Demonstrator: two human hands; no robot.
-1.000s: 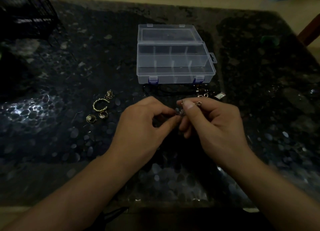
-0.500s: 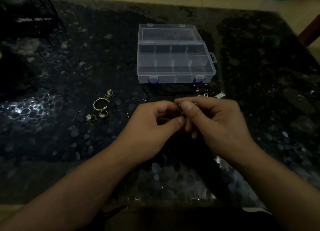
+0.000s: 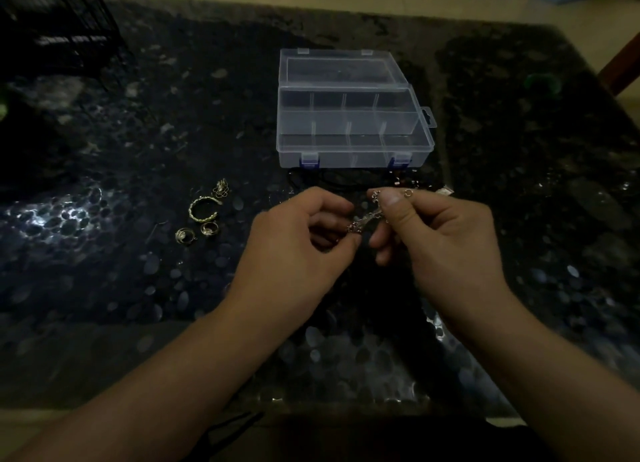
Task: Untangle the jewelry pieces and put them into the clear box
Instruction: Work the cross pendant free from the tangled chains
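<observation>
Both hands work above the dark table, just in front of the clear box. My left hand pinches the lower end of a small silver chain piece. Its upper end is pinched between thumb and fingers of my right hand, with a small ring sticking out past the fingers. The box stands open, lid tilted back, and its divided compartments look empty. To the left lie a gold twisted ring, two small gold rings and a small gold tangle.
A dark cord and more small jewelry lie between the box's front wall and my hands. A black wire rack stands at the far left corner. The table's near edge runs just under my forearms. A small pale tag lies at right.
My hands have drawn slightly apart, and the silver piece now shows stretched between them. The jewelry on the table and the box have not moved.
</observation>
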